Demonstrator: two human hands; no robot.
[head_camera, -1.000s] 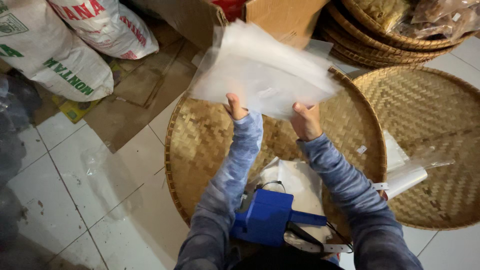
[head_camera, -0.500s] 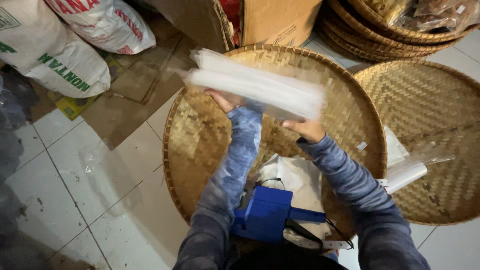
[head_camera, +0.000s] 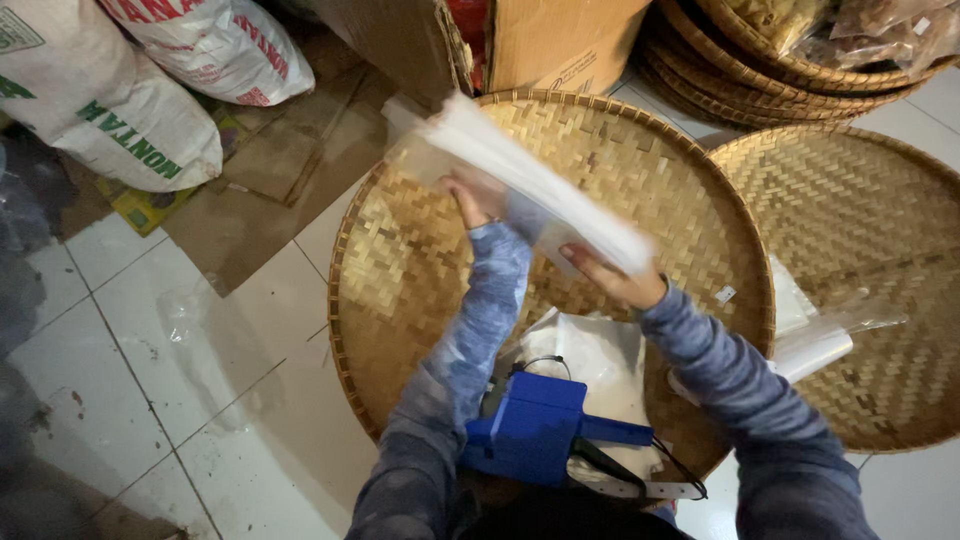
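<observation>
both hands, left (head_camera: 478, 197) and right (head_camera: 612, 280), grip a bag stack (head_camera: 530, 180) over the tray (head_camera: 400, 300), sealer (head_camera: 530, 425) at 6 o'clock. light, floppy, slippery; best pinched at opposite ends.

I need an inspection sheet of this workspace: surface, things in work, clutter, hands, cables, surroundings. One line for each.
Surface: white tiled floor, with flattened cardboard lying on it.
Things in work: stack of clear plastic bags, held tilted above a round woven tray.
Clutter: blue device and white bags on the tray's near edge.
Hands: left hand and right hand both grip the stack.
Cables: thin black cable by the blue device.
Surroundings: second woven tray, stacked trays, white sacks, cardboard box.
</observation>
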